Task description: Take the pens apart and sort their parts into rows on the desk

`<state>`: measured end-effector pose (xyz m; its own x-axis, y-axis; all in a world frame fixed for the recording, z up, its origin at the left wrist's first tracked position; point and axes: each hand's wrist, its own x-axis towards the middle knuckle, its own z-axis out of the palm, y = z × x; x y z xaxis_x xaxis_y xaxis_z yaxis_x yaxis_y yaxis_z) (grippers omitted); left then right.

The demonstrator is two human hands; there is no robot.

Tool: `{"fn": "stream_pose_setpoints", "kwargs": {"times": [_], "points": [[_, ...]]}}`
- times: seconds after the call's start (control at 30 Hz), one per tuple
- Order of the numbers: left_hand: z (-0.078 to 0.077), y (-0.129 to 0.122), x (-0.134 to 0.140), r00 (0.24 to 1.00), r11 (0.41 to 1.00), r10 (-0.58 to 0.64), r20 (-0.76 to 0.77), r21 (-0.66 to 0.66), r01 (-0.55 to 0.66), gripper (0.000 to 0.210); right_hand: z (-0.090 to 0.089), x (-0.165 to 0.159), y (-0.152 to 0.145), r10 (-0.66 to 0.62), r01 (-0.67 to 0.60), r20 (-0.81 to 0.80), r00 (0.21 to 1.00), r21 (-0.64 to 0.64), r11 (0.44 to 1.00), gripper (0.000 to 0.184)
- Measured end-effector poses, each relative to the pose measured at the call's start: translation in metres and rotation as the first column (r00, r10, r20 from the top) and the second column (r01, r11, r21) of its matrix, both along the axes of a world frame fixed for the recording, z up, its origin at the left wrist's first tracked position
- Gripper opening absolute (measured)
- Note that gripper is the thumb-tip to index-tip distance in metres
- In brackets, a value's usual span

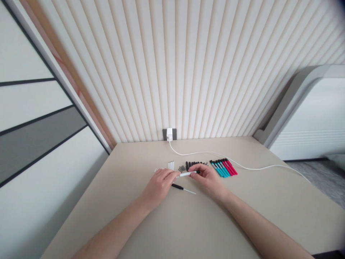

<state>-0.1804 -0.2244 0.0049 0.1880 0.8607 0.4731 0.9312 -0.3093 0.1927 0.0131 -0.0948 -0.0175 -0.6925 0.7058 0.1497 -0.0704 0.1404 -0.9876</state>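
Between both hands a white pen barrel (184, 174) with a black end lies roughly level above the table. My left hand (161, 182) pinches its white left end, and my right hand (207, 180) grips the black right end. Just below them rests a thin screwdriver-like tool (178, 186) with a black handle and a pale shaft. Behind the hands are several white tubes (171, 165), a small pile of grey metal parts (181, 168) and a row of black caps (190, 164), partly covered by my right hand.
Right of my right hand lies a row of teal pens (221, 169) and red pens (230, 167) with black ends. A white cable (250, 169) runs across the table (172, 230) from a charger (169, 134) at the ribbed wall. A cabinet stands at left.
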Motion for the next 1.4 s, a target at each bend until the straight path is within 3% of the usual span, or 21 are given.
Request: {"fn": "stream_pose_setpoints", "kwargs": {"times": [0.2,0.47,0.7,0.9,1.1,1.23,1.4], "points": [[-0.003,-0.001,0.001,1.0,1.0,-0.005,0.008,0.002,0.005,0.024,0.001,0.0,-0.006,0.047,-0.048,0.042,0.998,0.019,0.999,0.022],[0.001,-0.001,0.001,0.998,0.996,0.004,0.067,0.09,-0.011,0.022,0.001,0.0,-0.002,-0.007,0.007,0.02,1.0,0.021,1.0,0.022],[0.003,-0.004,0.004,0.996,0.986,-0.052,0.068,0.163,0.041,0.019,0.006,0.001,-0.008,0.102,-0.105,0.058,0.993,0.062,0.993,0.025],[0.001,-0.006,0.005,0.995,0.978,-0.087,0.052,0.194,0.075,0.022,0.011,0.005,-0.014,0.258,-0.285,0.173,0.951,0.158,0.946,0.026],[0.003,-0.006,0.005,0.996,0.97,-0.004,0.085,0.243,-0.017,0.026,0.013,0.004,-0.016,0.237,-0.259,0.138,0.962,0.17,0.951,0.028],[0.006,-0.004,0.008,1.0,0.991,0.007,-0.007,0.137,-0.006,0.023,0.012,0.004,-0.012,0.143,-0.144,0.019,0.99,0.125,0.982,0.03],[0.004,-0.001,0.013,0.98,0.993,-0.091,-0.176,-0.091,0.076,0.017,0.008,0.004,-0.006,0.043,-0.042,-0.035,0.998,0.033,0.999,0.035]]}}
